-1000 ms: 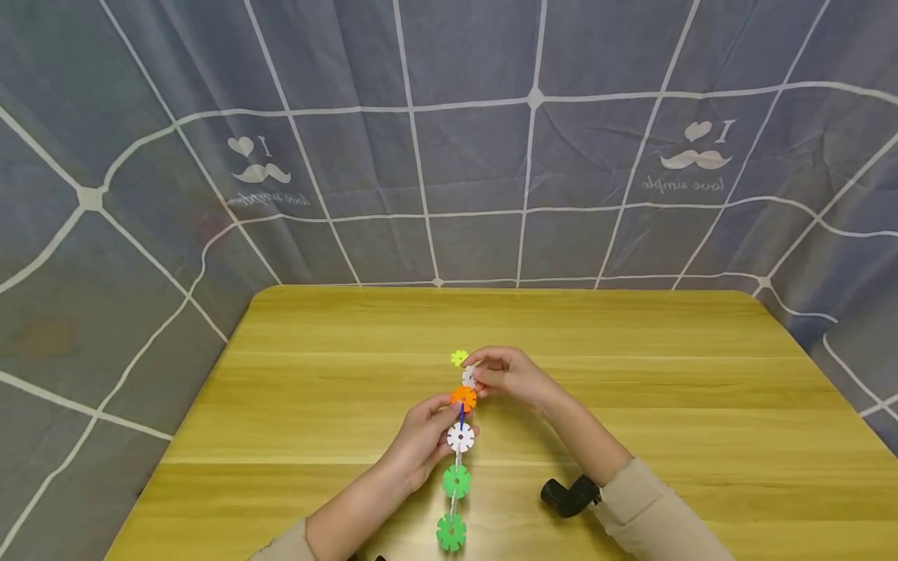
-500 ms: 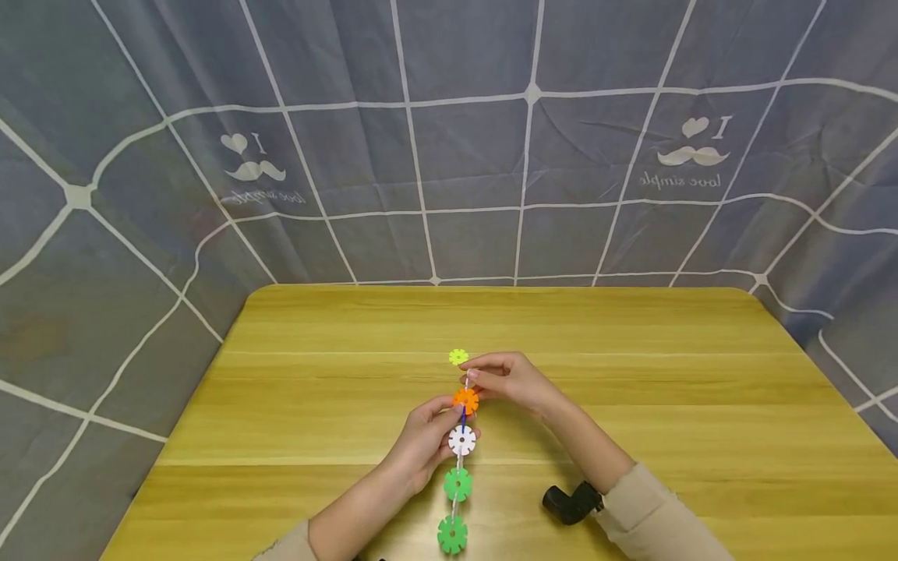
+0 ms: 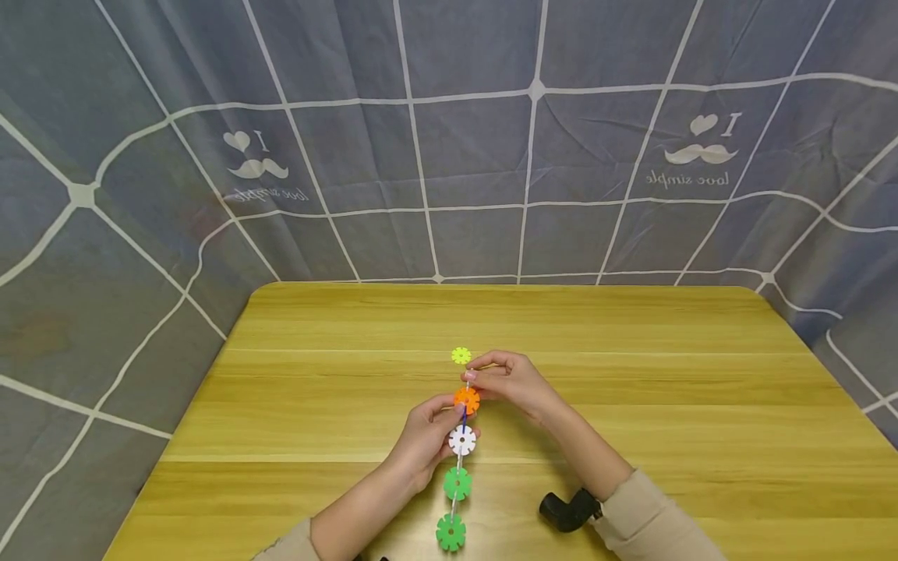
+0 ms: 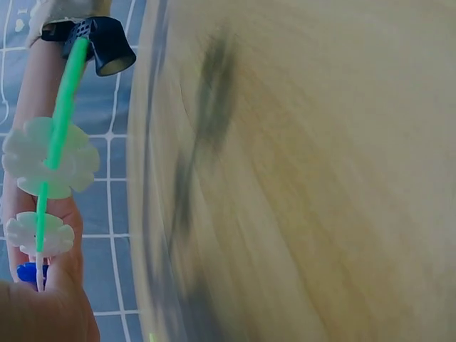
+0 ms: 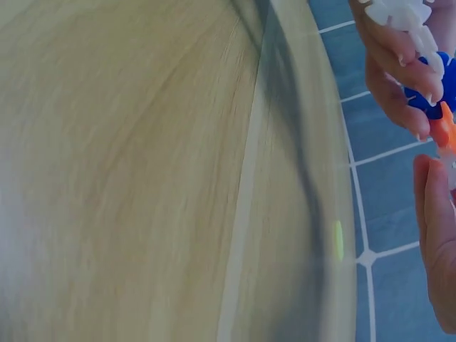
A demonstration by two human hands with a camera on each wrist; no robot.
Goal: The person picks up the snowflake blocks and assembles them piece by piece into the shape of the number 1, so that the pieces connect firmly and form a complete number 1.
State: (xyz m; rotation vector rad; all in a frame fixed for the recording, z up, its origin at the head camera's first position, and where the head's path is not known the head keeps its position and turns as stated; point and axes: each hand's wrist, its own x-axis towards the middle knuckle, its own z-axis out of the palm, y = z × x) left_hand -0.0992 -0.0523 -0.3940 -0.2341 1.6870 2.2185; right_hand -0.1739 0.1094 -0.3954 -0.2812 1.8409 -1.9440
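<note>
A chain of notched, flower-shaped plastic discs runs toward the body in the head view: an orange disc [image 3: 466, 400], a blue disc [image 3: 464, 419] edge-on, a white disc [image 3: 462, 440], then two green discs [image 3: 457, 484] with white ones edge-on between. My left hand [image 3: 424, 440] pinches the chain at the orange and blue discs, its thumb on the orange one's edge. Beyond it, my right hand [image 3: 515, 383] pinches another white disc [image 3: 468, 380], turned edge-on at the orange disc's far side. The right wrist view shows both hands' fingertips close together around the orange disc [image 5: 446, 130].
A loose yellow disc [image 3: 461, 355] lies on the wooden table [image 3: 666, 374], just past the right fingertips. A black camera [image 3: 568, 510] is strapped at the right wrist. Grey curtain [image 3: 477, 156] with white lines hangs behind the table.
The white disc in my right hand has turned from facing the camera to edge-on, in line with the orange disc. The left hand has hardly moved.
</note>
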